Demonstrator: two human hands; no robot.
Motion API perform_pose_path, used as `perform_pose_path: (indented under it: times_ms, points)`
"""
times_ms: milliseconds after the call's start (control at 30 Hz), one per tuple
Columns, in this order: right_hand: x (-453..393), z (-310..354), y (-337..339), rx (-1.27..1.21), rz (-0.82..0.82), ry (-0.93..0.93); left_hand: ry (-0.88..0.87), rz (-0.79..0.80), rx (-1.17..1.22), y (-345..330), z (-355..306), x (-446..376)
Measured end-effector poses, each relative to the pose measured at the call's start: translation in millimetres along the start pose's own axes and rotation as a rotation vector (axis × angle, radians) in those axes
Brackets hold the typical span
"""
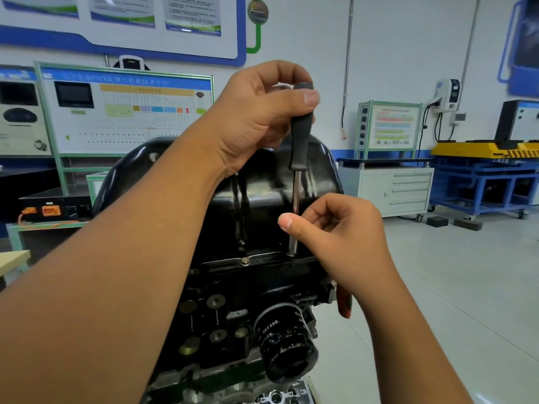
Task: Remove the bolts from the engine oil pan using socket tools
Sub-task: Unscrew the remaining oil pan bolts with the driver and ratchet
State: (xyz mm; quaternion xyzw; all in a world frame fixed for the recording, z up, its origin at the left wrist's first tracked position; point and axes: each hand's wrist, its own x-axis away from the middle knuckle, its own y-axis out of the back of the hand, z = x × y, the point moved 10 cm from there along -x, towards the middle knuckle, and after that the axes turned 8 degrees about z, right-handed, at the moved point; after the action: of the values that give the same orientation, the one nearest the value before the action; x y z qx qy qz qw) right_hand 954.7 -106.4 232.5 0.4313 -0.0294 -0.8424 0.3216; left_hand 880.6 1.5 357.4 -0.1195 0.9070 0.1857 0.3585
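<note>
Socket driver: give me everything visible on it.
The socket driver stands near upright beside the black oil pan. It has a black handle with a round end cap and a bright metal shaft ending in a socket set down on the pan flange. The left hand grips the handle top; the right hand pinches the lower shaft.
</note>
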Motion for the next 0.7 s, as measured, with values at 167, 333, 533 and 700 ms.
perform_pose_path:
  times_ms: [167, 333, 533, 700]
  points:
    - [-0.8, 1.3, -3.8, 0.014, -0.002, 0.013, 0.010, -0.008, -0.087, -0.9, 0.4, 0.4]
    - [1.1, -1.9, -3.1, -0.011, -0.029, 0.004, 0.041, 0.060, -0.074, -5.7, -0.3, -0.1]
    - [3.0, -1.4, -1.4, -0.030, -0.046, 0.005, -0.004, 0.012, -0.047, -1.9, 0.0, 2.1]
    - [4.2, -1.1, -3.6, -0.020, -0.033, 0.002, 0.014, 0.017, -0.072, -2.3, 1.4, 0.0]
